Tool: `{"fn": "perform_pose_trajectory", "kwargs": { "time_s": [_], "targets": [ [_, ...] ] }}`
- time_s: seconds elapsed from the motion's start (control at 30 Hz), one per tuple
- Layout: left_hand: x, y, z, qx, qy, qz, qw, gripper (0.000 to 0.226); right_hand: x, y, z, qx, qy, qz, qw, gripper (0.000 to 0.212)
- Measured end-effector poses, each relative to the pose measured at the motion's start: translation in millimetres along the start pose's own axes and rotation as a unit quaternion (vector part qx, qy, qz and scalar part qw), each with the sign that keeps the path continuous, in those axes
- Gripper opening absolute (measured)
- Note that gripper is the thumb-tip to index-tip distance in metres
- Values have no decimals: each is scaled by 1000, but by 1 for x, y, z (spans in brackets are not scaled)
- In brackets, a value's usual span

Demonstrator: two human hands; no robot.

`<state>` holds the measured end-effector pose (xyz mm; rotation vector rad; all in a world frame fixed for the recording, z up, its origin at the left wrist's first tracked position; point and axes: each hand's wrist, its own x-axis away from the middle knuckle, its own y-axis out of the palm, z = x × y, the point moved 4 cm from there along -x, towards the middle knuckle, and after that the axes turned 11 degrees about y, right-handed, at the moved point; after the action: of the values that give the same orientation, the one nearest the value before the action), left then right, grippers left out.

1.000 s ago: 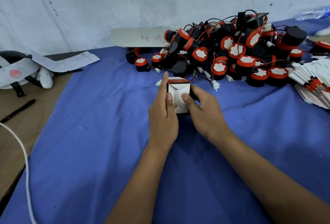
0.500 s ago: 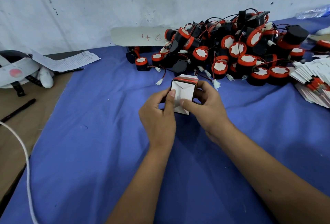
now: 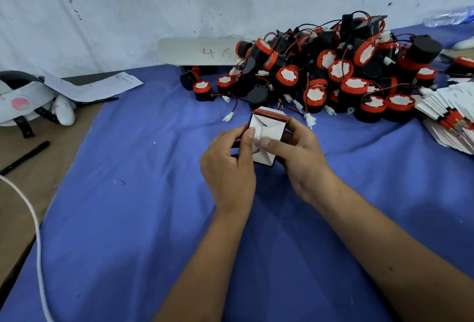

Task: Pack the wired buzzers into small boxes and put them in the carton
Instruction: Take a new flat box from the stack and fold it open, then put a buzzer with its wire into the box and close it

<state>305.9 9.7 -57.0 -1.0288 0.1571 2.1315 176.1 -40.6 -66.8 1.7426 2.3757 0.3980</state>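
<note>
- Both hands are up over the blue cloth [image 3: 143,219], and between them sits a small white box [image 3: 268,130], lifted just clear of the cloth.
- Left hand [image 3: 228,165] grips the box from its left side, fingers curled round the edge, thumb laid flat on the near white face.
- Right hand [image 3: 300,160] clamps the right side, its thumb pressing across the folded flaps, its fingers wrapped behind.
- The two thumbs nearly meet on that face; the flaps show a slanted crease and a small slot.
- The box's far top edge carries a red and black stripe.
- Whether a buzzer is inside the box, I cannot tell.
- Just behind the box, the pile of buzzers [image 3: 341,70]: black bodies, red rims, white discs, red and black wires trailing out with white plugs.
- One white plug [image 3: 228,117] lies on the cloth just left of the box.
- A stack of flat boxes [image 3: 448,116] fans out at the right edge, beside the pile.
- A pale board marked "46" [image 3: 200,52] leans along the wall behind the pile.
- Far left, off the cloth: a sheet of paper [image 3: 97,86], a black pen [image 3: 25,157], and a white cord [image 3: 33,219] running down the edge.
</note>
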Motion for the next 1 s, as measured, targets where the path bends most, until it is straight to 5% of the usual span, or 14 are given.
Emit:
{"fn": "perform_pose_trajectory", "kwargs": {
  "time_s": [0.33, 0.43, 0.6, 0.7, 0.77, 0.93, 1.0],
  "targets": [
    [-5, 5, -22, 101, -115, -30, 988, 45, 1, 0, -4, -25, 27, -86, 996, 38],
    [-5, 2, -28, 73, -135, -40, 987, 23, 3, 2, -6, 119, -26, -29, 992, 19],
    [-9, -1, -20, 172, -144, -81, 971, 32, 10, 12, -16, 495, -210, 31, 842, 30],
    [-10, 1, -22, 150, -103, -166, 969, 31, 12, 15, -14, 594, -216, -8, 775, 14],
    [-10, -1, -23, 108, -74, -191, 973, 28, 13, 20, -13, 640, -211, -26, 738, 23],
    [-14, -7, -33, -33, -82, -148, 985, 23, 15, 41, -5, 743, -204, -36, 636, 26],
    [-13, -9, -38, -78, -106, -122, 984, 34, 17, 45, -4, 744, -199, -26, 638, 28]
  ]
}}
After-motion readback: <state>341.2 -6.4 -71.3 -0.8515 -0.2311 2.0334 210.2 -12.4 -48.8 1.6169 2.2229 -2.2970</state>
